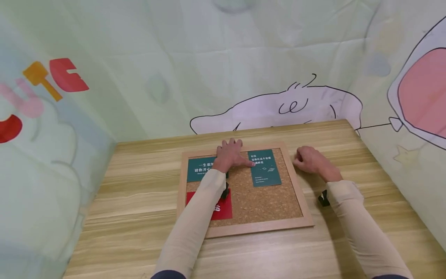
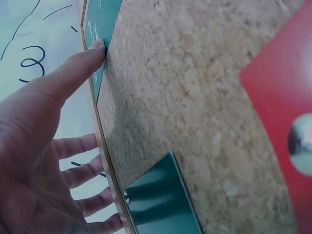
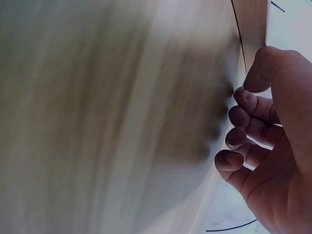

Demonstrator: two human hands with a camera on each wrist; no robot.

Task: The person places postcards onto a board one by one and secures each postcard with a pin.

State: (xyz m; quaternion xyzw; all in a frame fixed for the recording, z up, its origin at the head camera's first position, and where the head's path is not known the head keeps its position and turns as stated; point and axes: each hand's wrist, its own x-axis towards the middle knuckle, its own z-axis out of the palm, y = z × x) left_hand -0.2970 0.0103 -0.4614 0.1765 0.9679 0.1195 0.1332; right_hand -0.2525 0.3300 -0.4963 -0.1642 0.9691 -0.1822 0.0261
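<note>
A cork board (image 1: 265, 203) in a light wooden frame lies on the table. My left hand (image 1: 229, 155) reaches over its far edge with fingers spread. The left thumb (image 2: 92, 56) presses on the left edge of an upright green card (image 1: 265, 170) with white print. Beside that hand, another green card (image 1: 200, 169) lies at the board's upper left, partly covered. A red card (image 1: 224, 205) below it is partly hidden by my left sleeve. Right of the frame, my right hand (image 1: 310, 159) has curled fingers; its thumb and forefinger pinch a small pale pin-like thing (image 3: 240, 89).
The wood-grain table (image 1: 139, 209) extends around the board. Behind and beside it hangs a pale printed cloth (image 1: 174, 58) with cartoon figures. Dark bands (image 1: 324, 198) show at both wrists.
</note>
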